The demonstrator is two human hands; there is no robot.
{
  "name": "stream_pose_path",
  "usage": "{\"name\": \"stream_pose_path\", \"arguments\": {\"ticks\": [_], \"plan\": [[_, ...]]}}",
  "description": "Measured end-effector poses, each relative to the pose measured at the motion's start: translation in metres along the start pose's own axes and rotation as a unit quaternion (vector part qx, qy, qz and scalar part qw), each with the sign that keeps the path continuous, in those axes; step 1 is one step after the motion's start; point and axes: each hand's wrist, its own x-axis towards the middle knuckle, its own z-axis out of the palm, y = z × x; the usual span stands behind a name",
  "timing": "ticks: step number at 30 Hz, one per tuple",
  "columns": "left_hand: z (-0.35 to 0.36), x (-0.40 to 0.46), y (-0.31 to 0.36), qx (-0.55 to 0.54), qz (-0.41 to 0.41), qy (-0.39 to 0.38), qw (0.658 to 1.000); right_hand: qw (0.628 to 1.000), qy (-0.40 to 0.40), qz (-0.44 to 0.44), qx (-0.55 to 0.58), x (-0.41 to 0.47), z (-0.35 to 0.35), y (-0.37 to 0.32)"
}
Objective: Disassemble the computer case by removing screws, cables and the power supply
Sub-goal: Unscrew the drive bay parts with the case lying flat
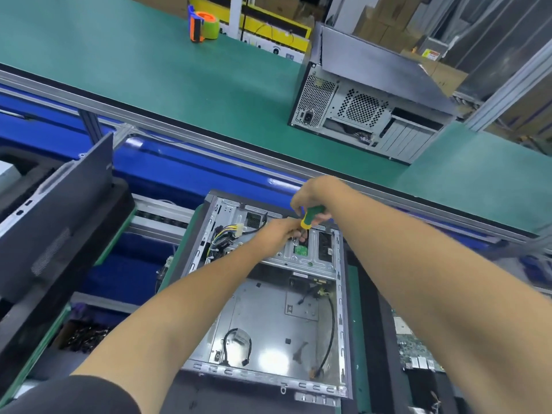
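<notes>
An open computer case (268,318) lies on its side in front of me, its inside bare metal. A bundle of yellow and black cables (222,239) sits at its far left, and a black cable (330,330) runs down its right side. My right hand (310,195) grips a green and yellow screwdriver (310,216), tip down on the metal drive bracket (304,258) at the far end. My left hand (279,234) reaches beside the tip, its fingers curled at the bracket; what they pinch is hidden.
A second closed computer case (370,115) stands on the green bench (149,73) beyond a blue conveyor. An orange and green tape dispenser (203,25) sits far back. A dark case panel (56,222) leans at left. A circuit board (415,351) lies at right.
</notes>
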Motion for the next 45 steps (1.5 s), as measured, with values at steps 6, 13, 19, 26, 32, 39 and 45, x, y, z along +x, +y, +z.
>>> {"name": "stream_pose_path", "arguments": {"ticks": [6,13,19,26,32,39,45], "plan": [[-0.007,-0.002,0.008,-0.040,0.023,-0.024,0.999,0.988,0.115,-0.093,-0.051,0.013,0.006,0.003],[-0.003,0.002,-0.004,-0.042,0.018,-0.043,0.998,0.964,0.153,-0.162,-0.146,0.015,0.014,-0.012],[-0.003,0.001,-0.009,-0.006,0.036,-0.038,0.999,0.930,0.224,-0.247,-0.155,0.030,0.018,-0.002],[0.000,0.002,-0.009,0.031,0.085,-0.010,0.996,0.838,0.262,-0.428,-0.214,0.040,0.001,0.051],[0.005,0.008,-0.015,0.036,0.107,0.009,0.994,0.758,0.283,-0.547,-0.216,0.048,0.004,0.076],[0.007,0.009,-0.013,0.081,0.091,0.013,0.992,0.902,0.322,-0.276,0.079,0.038,0.013,0.053],[0.007,0.008,-0.011,0.105,0.084,0.012,0.991,0.970,0.170,-0.094,0.144,0.030,0.003,0.045]]}}
